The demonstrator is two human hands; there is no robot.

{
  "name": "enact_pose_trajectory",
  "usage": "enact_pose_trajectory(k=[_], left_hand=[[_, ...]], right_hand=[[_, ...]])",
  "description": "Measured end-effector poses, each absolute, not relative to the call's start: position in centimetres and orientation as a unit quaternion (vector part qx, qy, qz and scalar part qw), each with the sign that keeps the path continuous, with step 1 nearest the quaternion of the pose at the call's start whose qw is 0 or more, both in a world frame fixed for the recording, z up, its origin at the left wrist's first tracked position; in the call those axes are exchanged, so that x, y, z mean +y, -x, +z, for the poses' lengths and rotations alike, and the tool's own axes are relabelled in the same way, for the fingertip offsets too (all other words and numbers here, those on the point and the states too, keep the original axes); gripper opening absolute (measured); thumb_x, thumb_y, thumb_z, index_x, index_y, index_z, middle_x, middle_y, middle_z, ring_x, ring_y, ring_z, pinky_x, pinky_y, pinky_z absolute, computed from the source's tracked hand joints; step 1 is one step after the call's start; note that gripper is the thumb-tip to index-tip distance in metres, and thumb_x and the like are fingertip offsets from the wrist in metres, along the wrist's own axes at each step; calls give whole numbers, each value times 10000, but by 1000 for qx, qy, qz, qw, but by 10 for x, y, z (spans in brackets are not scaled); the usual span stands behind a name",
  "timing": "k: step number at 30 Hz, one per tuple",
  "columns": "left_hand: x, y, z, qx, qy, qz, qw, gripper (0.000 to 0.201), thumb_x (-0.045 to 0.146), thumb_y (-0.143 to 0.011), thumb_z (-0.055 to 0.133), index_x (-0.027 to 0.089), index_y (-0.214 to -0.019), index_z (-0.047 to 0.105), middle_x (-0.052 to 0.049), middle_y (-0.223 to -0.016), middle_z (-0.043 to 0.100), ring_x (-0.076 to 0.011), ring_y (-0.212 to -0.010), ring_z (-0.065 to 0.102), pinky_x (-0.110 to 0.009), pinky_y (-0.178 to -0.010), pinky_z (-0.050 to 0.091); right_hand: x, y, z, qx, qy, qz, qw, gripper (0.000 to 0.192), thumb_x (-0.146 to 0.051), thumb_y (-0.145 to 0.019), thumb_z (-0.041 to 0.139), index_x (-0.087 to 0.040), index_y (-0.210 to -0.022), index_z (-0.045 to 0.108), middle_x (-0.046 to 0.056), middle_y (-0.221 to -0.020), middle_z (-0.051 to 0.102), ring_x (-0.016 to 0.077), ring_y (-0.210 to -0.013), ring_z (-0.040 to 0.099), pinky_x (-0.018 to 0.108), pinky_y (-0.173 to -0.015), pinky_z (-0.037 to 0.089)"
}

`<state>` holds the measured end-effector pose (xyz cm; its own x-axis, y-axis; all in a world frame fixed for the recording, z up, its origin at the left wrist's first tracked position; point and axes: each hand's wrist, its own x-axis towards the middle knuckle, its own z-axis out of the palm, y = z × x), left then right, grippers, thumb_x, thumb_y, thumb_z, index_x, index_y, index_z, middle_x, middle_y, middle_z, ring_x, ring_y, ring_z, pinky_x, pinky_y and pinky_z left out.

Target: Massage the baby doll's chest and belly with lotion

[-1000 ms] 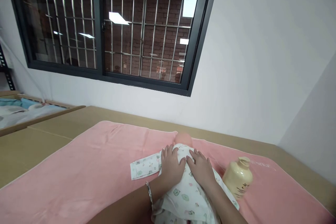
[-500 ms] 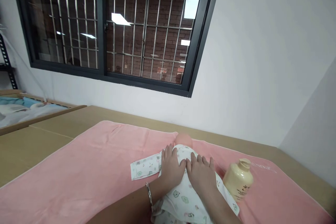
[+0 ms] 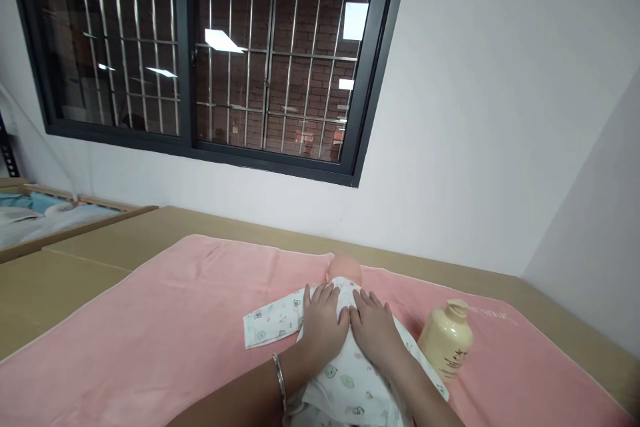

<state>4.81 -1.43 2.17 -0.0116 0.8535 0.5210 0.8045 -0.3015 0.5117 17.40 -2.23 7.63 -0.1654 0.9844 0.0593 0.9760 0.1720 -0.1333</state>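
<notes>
- I see the baby doll [image 3: 349,361] at near centre, lying on the pink towel [image 3: 150,327] spread over the surface [image 3: 85,263], its smooth head [image 3: 345,269] towards the far side; a lotion bottle [image 3: 447,340] stands just to the right.
- The left grip [image 3: 324,323] and right grip [image 3: 376,333], both bare hands, rest flat on its printed top [image 3: 345,383], fingers spread, clasping nothing.
- I judge the doll light and fairly firm, the top soft and likely to ruck.
- The left sleeve [image 3: 273,321] looks limp; I'd hold around both sides of the body, not by cloth.
</notes>
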Motion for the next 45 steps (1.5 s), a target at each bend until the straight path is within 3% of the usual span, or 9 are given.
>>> enact_pose_trajectory(k=[6,10,13,18,22,27,31,35,45], left_hand=[[-12,-48,18,628,-674,386,52,441,302,-893,442,170,-1283,600,-86,-1367,598,-265,-1329,455,-510,-1206,176],[-2,-49,19,650,-664,358,93,531,362,-905,428,129,-1374,514,-109,-1445,522,-297,-1404,358,-549,-1202,150],[-2,-47,20,621,-682,374,91,494,333,-911,422,170,-1367,525,-77,-1441,531,-264,-1397,374,-532,-1211,136],[-10,-45,16,583,-695,419,52,373,278,-904,430,225,-1198,653,-47,-1318,638,-231,-1293,489,-508,-1216,142],[-6,-47,14,643,-651,398,59,441,324,-888,459,163,-1271,608,-104,-1359,601,-277,-1324,463,-539,-1198,180],[0,-49,14,633,-676,372,67,498,365,-918,423,159,-1358,533,-118,-1435,531,-305,-1393,387,-591,-1188,164],[-6,-46,11,571,-707,416,35,417,273,-918,397,198,-1274,602,-76,-1355,609,-240,-1309,491,-540,-1204,175],[-10,-45,8,581,-686,437,25,391,273,-901,416,189,-1204,650,-81,-1293,653,-236,-1269,526,-517,-1205,186],[-3,-47,21,651,-684,316,98,575,380,-932,336,128,-1440,435,-111,-1503,450,-267,-1441,315,-547,-1217,90]], right_hand=[[-21,-178,76,-755,650,42,71,539,-371,-958,261,-169,-1388,514,112,-1518,416,305,-1451,259,571,-1145,157],[-4,-186,69,-734,668,76,98,616,-476,-954,248,-183,-1470,411,68,-1590,282,303,-1479,176,573,-1152,144],[-3,-186,68,-730,670,86,102,641,-507,-954,228,-217,-1517,332,45,-1613,218,300,-1486,151,574,-1153,136],[-21,-178,76,-728,683,31,61,585,-504,-955,266,-271,-1466,430,91,-1524,412,370,-1444,248,614,-1114,156],[-21,-176,76,-723,688,9,53,584,-495,-958,254,-222,-1407,507,115,-1493,453,403,-1426,266,647,-1103,133],[-4,-186,68,-734,668,75,94,624,-501,-961,218,-191,-1463,423,64,-1562,348,332,-1480,153,598,-1143,132],[-10,-186,70,-767,629,71,104,610,-448,-974,195,-164,-1466,417,73,-1540,386,278,-1492,138,544,-1169,109],[-24,-178,73,-772,631,11,77,597,-401,-975,201,-112,-1416,480,136,-1495,443,288,-1480,186,560,-1169,56],[-5,-184,66,-737,670,57,71,666,-518,-958,221,-139,-1484,377,89,-1576,312,286,-1494,117,556,-1164,116]])
